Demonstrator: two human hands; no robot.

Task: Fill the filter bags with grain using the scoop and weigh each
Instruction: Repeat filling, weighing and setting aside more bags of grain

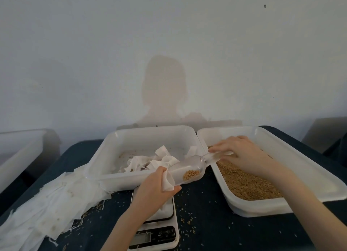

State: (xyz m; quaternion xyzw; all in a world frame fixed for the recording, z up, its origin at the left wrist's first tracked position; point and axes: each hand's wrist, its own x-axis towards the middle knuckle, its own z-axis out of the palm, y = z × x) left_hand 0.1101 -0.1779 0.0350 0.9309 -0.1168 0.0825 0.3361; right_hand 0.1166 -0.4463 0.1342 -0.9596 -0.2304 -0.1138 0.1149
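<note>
My left hand point(154, 189) holds a white filter bag point(167, 182) open above the scale point(157, 230). My right hand point(244, 155) grips the handle of a clear plastic scoop point(191, 169). The scoop's mouth sits at the bag's opening, and a small heap of golden grain point(191, 175) lies inside the scoop. To the right stands a white tray of grain point(304, 168). The scale's display point(139, 239) is too dim to read.
A white tray point(105, 156) behind my left hand holds several filter bags point(150, 160). A pile of flat empty bags point(43, 203) lies at the left on the dark blue table point(225, 232). Loose grains are scattered around the scale. A wall rises close behind.
</note>
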